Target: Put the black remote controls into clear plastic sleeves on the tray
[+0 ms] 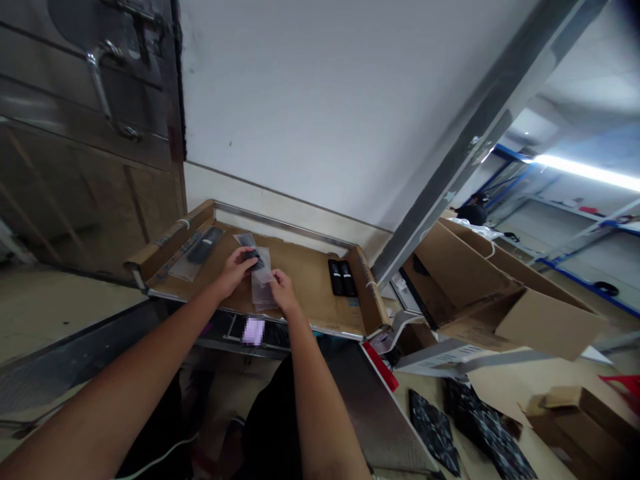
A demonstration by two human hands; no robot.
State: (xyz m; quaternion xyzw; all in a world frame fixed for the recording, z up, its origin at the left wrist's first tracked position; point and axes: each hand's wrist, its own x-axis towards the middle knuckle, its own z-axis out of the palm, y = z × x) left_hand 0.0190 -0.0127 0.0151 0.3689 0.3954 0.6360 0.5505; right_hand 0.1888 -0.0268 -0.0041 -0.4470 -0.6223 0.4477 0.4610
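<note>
My left hand (pixel 237 268) is closed on a small dark item (pixel 257 256) that lies against or partly inside a clear plastic bag (pixel 263 270). The fingers of my right hand (pixel 283 289) pinch the edge of that same bag. Under it lie more clear plastic bags (pixel 262 297) on the cardboard-lined tray (pixel 300 267). On the tray's left side is a black elongated item in a clear bag (pixel 204 247). Two black elongated items (pixel 343 278), each with a pale mark, lie side by side at the right. My fingers hide part of the dark item.
Raised cardboard edges (pixel 367 283) border the tray, which stands against a white wall (pixel 310 100). A metal door (pixel 85 133) is on the left. At the right are a large open cardboard box (pixel 465 280), dark patterned bags (pixel 480 427) on the floor, and a distant person (pixel 473 210).
</note>
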